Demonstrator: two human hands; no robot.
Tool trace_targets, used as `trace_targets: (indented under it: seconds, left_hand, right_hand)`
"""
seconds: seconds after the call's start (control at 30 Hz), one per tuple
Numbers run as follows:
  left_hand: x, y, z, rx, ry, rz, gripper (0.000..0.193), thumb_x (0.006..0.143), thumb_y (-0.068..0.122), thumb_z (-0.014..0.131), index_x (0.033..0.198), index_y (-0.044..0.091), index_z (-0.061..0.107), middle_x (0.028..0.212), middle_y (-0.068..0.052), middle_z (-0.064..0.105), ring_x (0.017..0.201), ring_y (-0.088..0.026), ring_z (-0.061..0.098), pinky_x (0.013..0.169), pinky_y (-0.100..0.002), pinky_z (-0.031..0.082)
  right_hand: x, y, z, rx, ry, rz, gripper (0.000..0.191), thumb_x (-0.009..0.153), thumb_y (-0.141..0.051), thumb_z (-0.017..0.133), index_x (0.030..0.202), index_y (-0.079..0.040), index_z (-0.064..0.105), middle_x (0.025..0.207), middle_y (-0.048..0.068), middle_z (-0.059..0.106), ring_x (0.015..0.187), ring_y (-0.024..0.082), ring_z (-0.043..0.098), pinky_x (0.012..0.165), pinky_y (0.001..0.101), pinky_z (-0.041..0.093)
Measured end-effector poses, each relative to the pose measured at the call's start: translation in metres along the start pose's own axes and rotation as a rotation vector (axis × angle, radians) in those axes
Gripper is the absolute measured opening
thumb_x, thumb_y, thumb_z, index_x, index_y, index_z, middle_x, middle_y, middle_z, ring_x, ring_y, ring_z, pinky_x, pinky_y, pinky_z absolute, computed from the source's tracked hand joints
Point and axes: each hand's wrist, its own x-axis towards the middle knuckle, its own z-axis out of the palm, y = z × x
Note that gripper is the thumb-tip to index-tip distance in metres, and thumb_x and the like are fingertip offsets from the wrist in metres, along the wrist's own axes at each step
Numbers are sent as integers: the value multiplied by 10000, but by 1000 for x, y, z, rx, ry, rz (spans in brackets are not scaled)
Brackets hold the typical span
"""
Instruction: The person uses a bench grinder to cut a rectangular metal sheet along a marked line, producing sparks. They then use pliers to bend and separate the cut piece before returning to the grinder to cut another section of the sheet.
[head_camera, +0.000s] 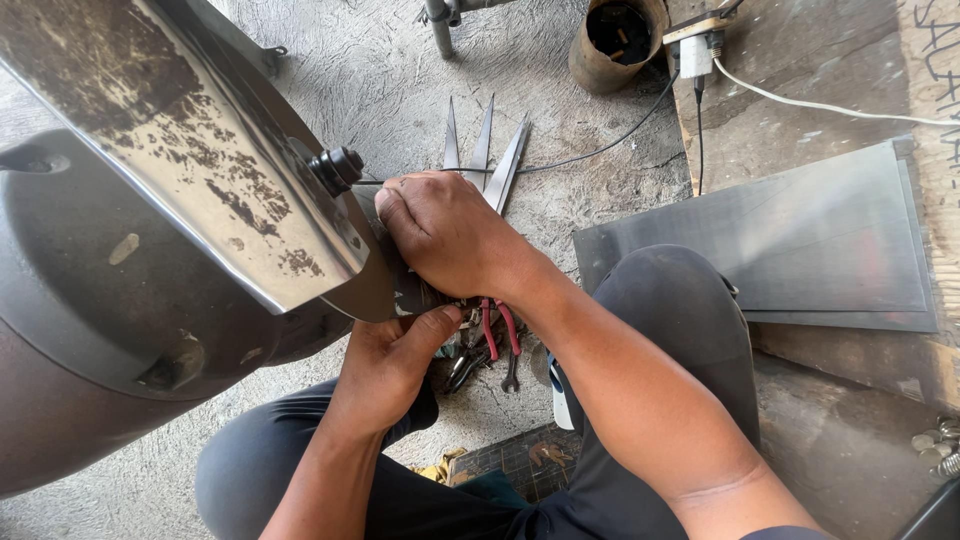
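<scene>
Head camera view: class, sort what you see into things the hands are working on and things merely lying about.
In hand:
left hand and right hand, both on the curved metal blade
shiny metal cover with black knob

Lying about:
red-handled pliers
pointed metal strips
flat steel sheet
rusty can
white plug

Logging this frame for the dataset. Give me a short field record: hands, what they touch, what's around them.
left hand: grips lower edge of shiny metal sheet
right hand: pressed on same edge, near black knob
under hands: red-handled pliers, on concrete floor
beyond hands: pointed metal strips
to the right: flat grey metal sheets
top: rusty can
</scene>
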Motion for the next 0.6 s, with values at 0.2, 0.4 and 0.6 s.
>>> trace_targets:
  seconds: [0.2,0.4,0.6]
  left_hand:
    - [3,-15,3,-45,127,-19,113,903,32,634,966,-39,696,840,-37,704,753,-84,622,664,-270,478]
    - [4,-39,14,105,350,-130,218,951,130,663,842,-38,746,663,-40,603,577,-118,464,533,-292,338]
    - [-1,-26,18,-20,245,13,135,877,106,719,971,10,704,841,-5,716,765,-78,655,693,-258,530]
  right_hand:
    - [0,11,4,-5,78,-114,390,1077,-250,416,852,13,595,774,185,616,789,333,669,770,449,522]
    - [4,32,15,125,199,89,297,1045,-291,413,1060,-68,608,923,35,599,810,176,643,751,376,543]
    - [6,43,13,333,34,143,429,1096,-396,428,910,-34,563,746,74,575,760,138,555,725,376,527]
